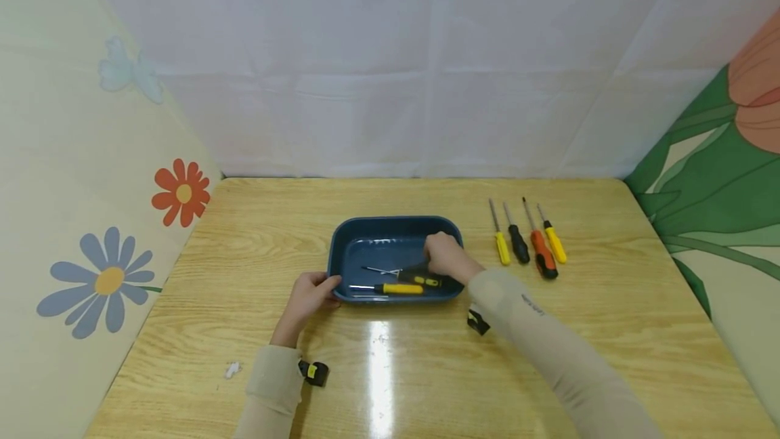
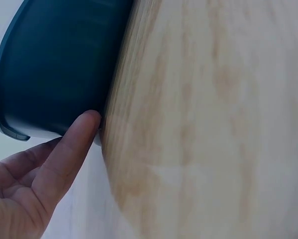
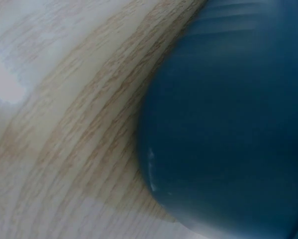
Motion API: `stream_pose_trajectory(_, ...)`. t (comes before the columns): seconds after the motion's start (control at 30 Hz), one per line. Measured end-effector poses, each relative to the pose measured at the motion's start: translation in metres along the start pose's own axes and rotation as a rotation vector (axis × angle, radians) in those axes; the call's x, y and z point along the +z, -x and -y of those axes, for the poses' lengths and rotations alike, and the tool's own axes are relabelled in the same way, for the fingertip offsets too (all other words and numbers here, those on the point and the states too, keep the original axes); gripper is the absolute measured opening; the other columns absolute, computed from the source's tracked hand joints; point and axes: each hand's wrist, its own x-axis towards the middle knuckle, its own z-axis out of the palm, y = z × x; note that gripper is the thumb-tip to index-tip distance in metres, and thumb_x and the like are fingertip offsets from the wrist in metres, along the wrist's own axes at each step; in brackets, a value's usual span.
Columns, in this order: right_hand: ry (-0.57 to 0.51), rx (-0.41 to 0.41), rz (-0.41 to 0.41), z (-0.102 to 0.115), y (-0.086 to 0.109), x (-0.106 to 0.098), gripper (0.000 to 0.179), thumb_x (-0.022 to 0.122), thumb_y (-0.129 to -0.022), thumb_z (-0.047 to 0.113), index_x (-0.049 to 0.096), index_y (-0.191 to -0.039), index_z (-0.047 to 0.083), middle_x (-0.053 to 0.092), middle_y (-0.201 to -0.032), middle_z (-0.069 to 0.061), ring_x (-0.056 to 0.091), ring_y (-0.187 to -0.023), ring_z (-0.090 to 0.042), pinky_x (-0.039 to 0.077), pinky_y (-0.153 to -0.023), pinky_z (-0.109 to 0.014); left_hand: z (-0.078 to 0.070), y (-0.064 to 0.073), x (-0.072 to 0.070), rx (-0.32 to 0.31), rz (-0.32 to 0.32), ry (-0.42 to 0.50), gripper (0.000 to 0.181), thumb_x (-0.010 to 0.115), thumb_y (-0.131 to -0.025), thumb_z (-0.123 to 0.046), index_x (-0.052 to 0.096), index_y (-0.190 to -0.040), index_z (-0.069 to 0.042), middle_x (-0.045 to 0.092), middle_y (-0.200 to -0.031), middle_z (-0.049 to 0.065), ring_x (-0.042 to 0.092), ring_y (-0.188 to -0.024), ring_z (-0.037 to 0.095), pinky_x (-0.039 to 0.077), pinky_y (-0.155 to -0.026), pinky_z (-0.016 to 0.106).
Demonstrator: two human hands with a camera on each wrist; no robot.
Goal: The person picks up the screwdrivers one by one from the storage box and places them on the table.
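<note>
Well, at the far left a white scrap (image 1: 232,370) lies on the wooden table (image 1: 274,236), near the sleeve of the left hand (image 1: 311,297). That hand grips the near left corner of a blue tray (image 1: 372,256), thumb over the rim, fingers outside. The tray sits mid-table and looks like smooth, stiff plastic, probably light; its rim seems the sure place to hold, since the glossy walls could slip.

Inside, along the near wall, lies a yellow-handled screwdriver (image 1: 402,288), with a dark-handled screwdriver (image 1: 420,280) just beyond it. Both should be rigid and hardy, weighted toward the handle, so the thick grip is the natural hold. The right hand (image 1: 449,257) reaches into the tray's right end; its fingertips are hidden, so I cannot tell whether it holds anything.

Right of the tray, four more lie side by side: a yellow one (image 1: 502,248), a black one (image 1: 518,244), an orange-and-black one (image 1: 542,253), likely the heaviest, and a yellow one with a black collar (image 1: 555,244).

Only the head view shows the tools. The left wrist view adds a finger against the tray's lower edge; the right wrist view gives just outer wall and table.
</note>
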Motion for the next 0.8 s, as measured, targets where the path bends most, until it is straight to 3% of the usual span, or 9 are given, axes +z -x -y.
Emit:
stream_pose_trajectory(0.1,0.0,0.011,0.027,-0.001,0.0,0.001,0.013,0.064,-0.07,-0.007,0.07,-0.079,0.0,0.067,-0.081,-0.012,0.063,-0.076,-0.024,0.055,-0.065,-0.034,-0.001,0.0,0.001,-0.001,0.001,0.0,0.031,0.056,-0.088,-0.012,0.059,-0.104,0.015,0.064,-0.078,0.017,0.063,-0.061,0.022,0.056,-0.06,0.036)
stream_pose_trajectory(0.37,-0.001,-0.043,0.004,-0.002,0.005,0.0,0.012,0.065,-0.071,-0.006,0.07,-0.078,0.002,0.065,-0.076,-0.009,0.061,-0.069,-0.022,0.053,-0.061,-0.032,-0.001,0.0,0.0,-0.012,0.013,0.012,0.03,0.055,-0.088,-0.011,0.06,-0.102,0.015,0.064,-0.077,0.016,0.063,-0.061,0.023,0.056,-0.06,0.036)
stream_pose_trajectory(0.67,-0.04,-0.124,-0.052,-0.007,0.012,-0.007,0.014,0.067,-0.074,-0.002,0.068,-0.088,-0.003,0.066,-0.085,-0.014,0.061,-0.08,-0.027,0.053,-0.068,-0.036,-0.028,0.017,0.001,-0.013,0.027,0.0,0.028,0.053,-0.089,-0.006,0.058,-0.101,0.018,0.063,-0.078,0.022,0.063,-0.064,0.026,0.056,-0.063,0.04)
stream_pose_trajectory(0.8,-0.079,-0.157,-0.078,-0.011,0.014,-0.009,0.013,0.068,-0.075,0.001,0.068,-0.088,-0.002,0.066,-0.085,-0.012,0.06,-0.08,-0.025,0.052,-0.07,-0.036,-0.026,0.015,0.0,-0.016,0.028,-0.001,0.028,0.053,-0.089,-0.007,0.058,-0.101,0.017,0.064,-0.077,0.021,0.063,-0.063,0.025,0.056,-0.062,0.039)
